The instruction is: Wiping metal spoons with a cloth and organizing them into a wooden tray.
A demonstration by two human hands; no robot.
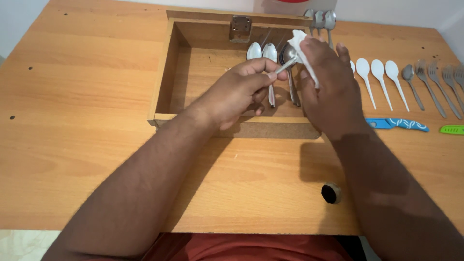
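Both hands meet above an open wooden box (164, 72) that sits toward the far middle of the counter (82, 121). Left hand (239, 92) is curled shut, its fingers pinching the handle of a metal spoon (286, 64) and holding it slanted up toward the right. Right hand (328, 87) is closed around a crumpled white cloth (299, 39), pressing it against the bowl end of that spoon, so the bowl itself is mostly hidden behind the cloth and fingers.

Inside the box, just beyond the hands, several more metal spoons (263, 52) lie side by side with their bowls toward the far wall and their handles pointing near. A metal hinge plate (240, 26) is fixed to the far wall of the box.

Beyond the box's far right corner, three metal spoon bowls (320, 18) stand close together. To the right of the right hand, on the counter, a row of white plastic spoons (378, 72) lies in parallel, then one small metal spoon (410, 77), then several metal forks (435, 82) running to the right edge. Nearer than that row lies a blue patterned knife (401, 124), and a green handle (452, 129) shows at the right edge. A small dark round hole (331, 193) sits in the counter near the right forearm.
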